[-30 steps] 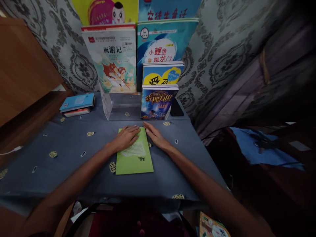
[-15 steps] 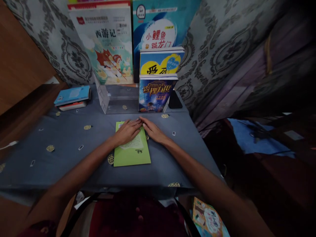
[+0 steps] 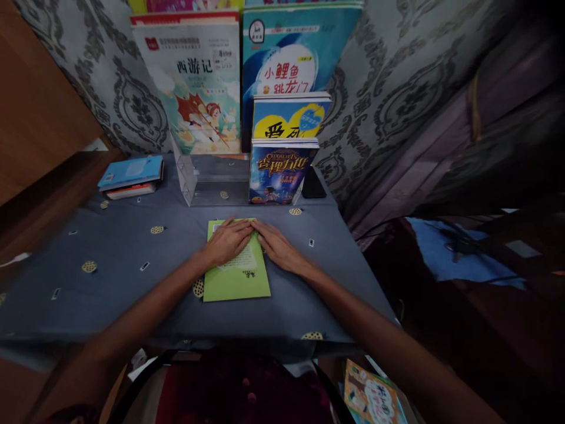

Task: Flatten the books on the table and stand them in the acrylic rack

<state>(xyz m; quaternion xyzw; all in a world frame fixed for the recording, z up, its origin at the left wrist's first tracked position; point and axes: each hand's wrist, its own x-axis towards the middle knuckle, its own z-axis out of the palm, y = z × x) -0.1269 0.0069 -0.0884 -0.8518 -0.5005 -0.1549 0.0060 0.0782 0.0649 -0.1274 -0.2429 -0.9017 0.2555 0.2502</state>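
The green book [image 3: 236, 287] lies flat on the table [image 3: 119, 306], in front of the clear stand [image 3: 216, 191] and apart from it, with a strip of bare cloth also between the book and the table's front edge. The left hand [image 3: 229, 241] rests spread over the upper part of the book, and the right hand [image 3: 277, 246] lies along its upper right side; the fingertips of both come together near the far right corner. Neither hand is clenched, the fingers are stretched out; how strongly they press, I cannot tell. The main risk, in my judgement, is that the book slides or turns on the cloth, if one hand pushes more than the other. A hard sideways rub at the corner could also bend the cover, because it looks thin. A push forward has the least room, since the stand is near: a knock there may shake the dark blue book [image 3: 278, 174] standing in it. To the left there is more room, up to the blue book [image 3: 135, 169] on a small pile. To the right the side edge of the table slants down past the right forearm [image 3: 353, 303], so a wide sweep that way could carry the book over it.
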